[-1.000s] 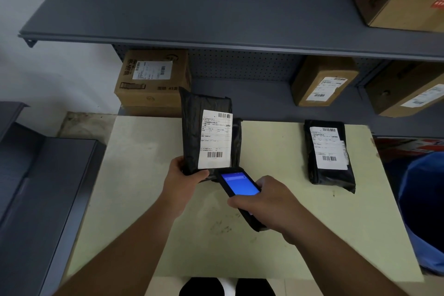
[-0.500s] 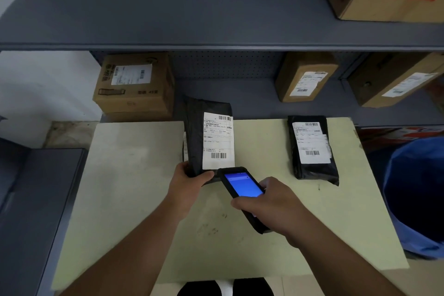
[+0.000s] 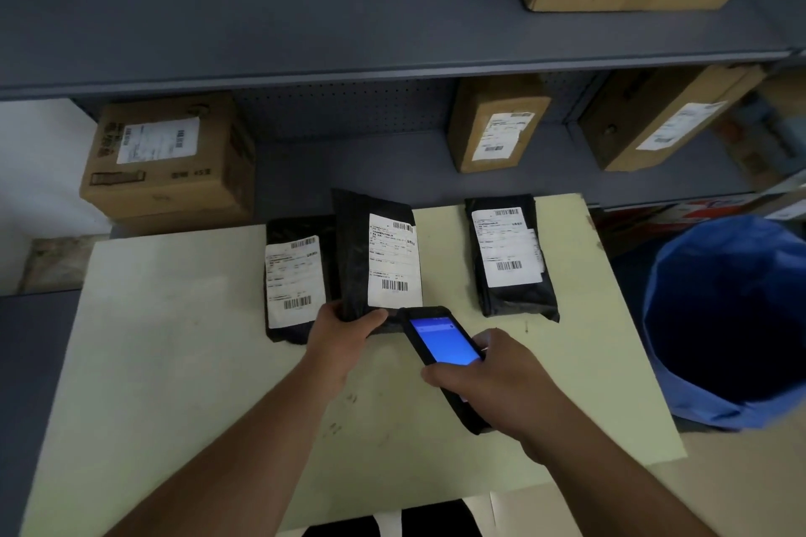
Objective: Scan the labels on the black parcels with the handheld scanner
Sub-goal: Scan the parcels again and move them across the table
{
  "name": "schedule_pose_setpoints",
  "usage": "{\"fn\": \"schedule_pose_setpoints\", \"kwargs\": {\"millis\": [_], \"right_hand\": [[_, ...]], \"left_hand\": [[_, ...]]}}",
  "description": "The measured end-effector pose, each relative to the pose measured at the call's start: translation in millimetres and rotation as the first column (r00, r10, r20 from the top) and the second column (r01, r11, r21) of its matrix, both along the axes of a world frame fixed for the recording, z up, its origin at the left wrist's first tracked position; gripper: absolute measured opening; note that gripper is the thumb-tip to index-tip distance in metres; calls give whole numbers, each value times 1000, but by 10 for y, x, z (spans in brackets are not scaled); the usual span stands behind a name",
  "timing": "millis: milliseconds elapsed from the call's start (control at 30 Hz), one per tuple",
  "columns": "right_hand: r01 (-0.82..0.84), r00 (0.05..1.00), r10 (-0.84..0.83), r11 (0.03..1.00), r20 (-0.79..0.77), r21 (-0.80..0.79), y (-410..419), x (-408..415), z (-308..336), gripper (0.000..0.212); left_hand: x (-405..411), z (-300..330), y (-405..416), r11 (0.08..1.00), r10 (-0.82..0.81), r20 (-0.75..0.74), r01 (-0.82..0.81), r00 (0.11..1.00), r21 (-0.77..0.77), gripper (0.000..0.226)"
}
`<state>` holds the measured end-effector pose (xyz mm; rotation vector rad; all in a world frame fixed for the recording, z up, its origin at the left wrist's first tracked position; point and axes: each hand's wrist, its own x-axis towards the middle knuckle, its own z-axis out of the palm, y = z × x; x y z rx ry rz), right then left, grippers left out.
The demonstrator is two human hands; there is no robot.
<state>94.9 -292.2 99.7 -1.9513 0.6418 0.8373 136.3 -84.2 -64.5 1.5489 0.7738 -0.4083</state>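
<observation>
My left hand [image 3: 344, 329] grips the lower edge of a black parcel [image 3: 355, 257] and holds it tilted up, its white barcode label facing me. My right hand [image 3: 488, 384] holds the black handheld scanner [image 3: 442, 340], blue screen lit, its top end just below that label. A second black parcel [image 3: 296, 275] lies flat on the table to the left, partly behind the held one. A third black parcel [image 3: 510, 262] lies flat to the right, label up.
The pale green table [image 3: 174, 362] stands against grey metal shelving [image 3: 349, 44]. Cardboard boxes [image 3: 170, 161] sit on the lower shelf and one on the upper shelf at the right. A blue bin [image 3: 732, 318] stands at the table's right side.
The view has shifted, and the parcel lying at the left has come into sight beside the held one. The held parcel and the scanner stay close together, with the parcel leaning slightly right.
</observation>
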Motion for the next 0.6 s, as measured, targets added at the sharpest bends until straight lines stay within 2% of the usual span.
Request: {"fn": "schedule_pose_setpoints", "kwargs": {"millis": [100, 233, 367, 600], "right_hand": [[16, 1000, -16, 1000, -5, 3, -156, -6, -22, 50], [43, 999, -43, 999, -22, 10, -376, -9, -46, 52], [52, 998, -52, 999, -29, 0, -573, -23, -67, 50], [74, 996, -76, 997, -39, -33, -856, -46, -155, 51]], "left_hand": [[43, -75, -158, 999, 15, -32, -16, 999, -27, 71], [106, -201, -354, 994, 66, -78, -72, 995, -79, 52], [162, -212, -545, 989, 123, -52, -127, 991, -72, 61], [295, -317, -751, 999, 31, -64, -33, 997, -30, 51]]}}
